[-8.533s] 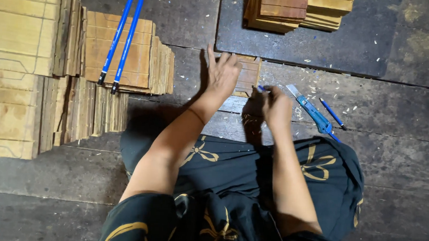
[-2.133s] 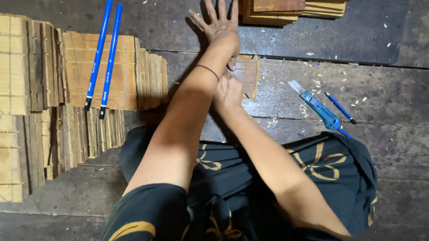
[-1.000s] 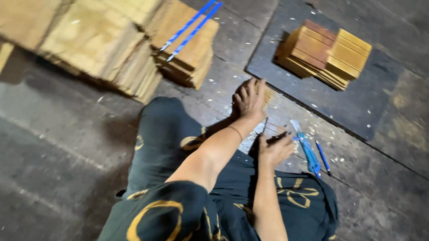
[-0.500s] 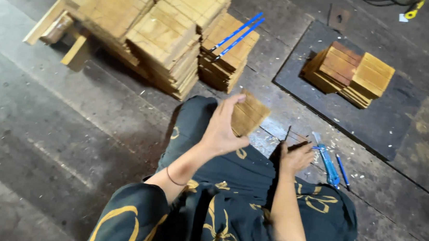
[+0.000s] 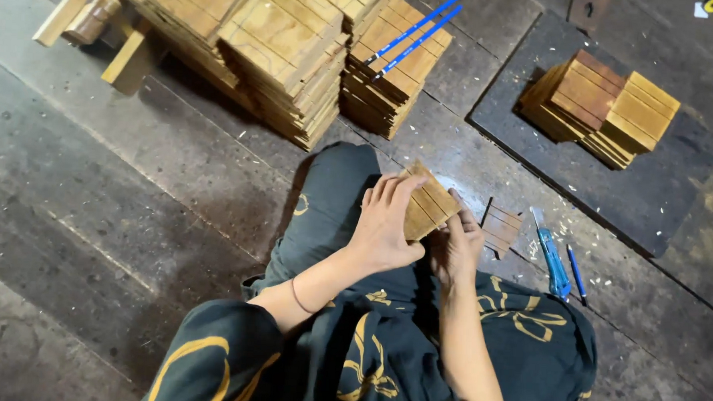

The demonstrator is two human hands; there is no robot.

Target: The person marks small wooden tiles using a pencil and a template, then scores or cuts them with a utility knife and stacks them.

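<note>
Both hands grip the wood tile [image 5: 430, 202] over the lap, left hand [image 5: 385, 223] wrapped over its near face, right hand [image 5: 457, 245] pinching underneath, its long axis tilting up and away from both.

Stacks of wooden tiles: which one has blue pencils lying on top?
The lower light-wood stack nearest the person's knee; two blue pencils lie across it. The other stacks carry none.

We count two hands [image 5: 387, 226], one wooden piece [image 5: 428, 202] held, two blue sticks [image 5: 412, 36] on the stacks, one blue knife [image 5: 554, 264], one blue pen [image 5: 576, 274], one dark mat [image 5: 661, 198].
</note>
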